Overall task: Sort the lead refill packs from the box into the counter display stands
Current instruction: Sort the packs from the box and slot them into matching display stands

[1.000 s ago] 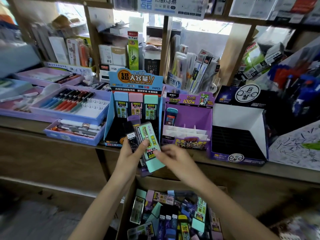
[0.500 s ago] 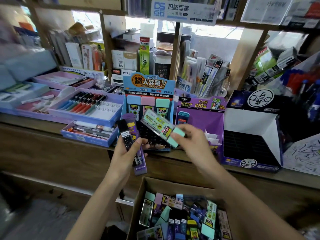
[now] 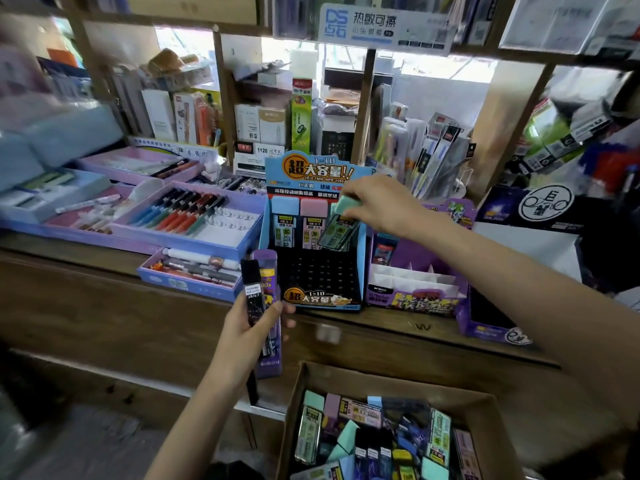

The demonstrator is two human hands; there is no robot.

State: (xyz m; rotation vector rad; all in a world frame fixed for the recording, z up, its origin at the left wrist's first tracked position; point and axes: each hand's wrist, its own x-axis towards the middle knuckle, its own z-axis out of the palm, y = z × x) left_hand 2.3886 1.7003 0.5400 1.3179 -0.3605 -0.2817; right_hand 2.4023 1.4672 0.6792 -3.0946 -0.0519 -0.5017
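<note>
The right hand (image 3: 377, 206) pinches a mint-capped pack (image 3: 341, 225) by its cap, tilted at the right-hand slot of the blue display stand (image 3: 313, 174). The left hand (image 3: 249, 336) grips a black pack (image 3: 252, 292) and a purple pack (image 3: 269, 308) together. Step in hand: seating the mint pack. The next move likely calls for straightening it and pressing it down. More packs lie in the cardboard box (image 3: 391, 381) below the wooden counter (image 3: 398, 329), under crowded stationery shelves (image 3: 366, 98).

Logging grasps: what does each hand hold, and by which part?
Right hand pinches the green-capped pack by its cap end. Left hand grips a black pack and a purple pack together, around their lower halves.
</note>
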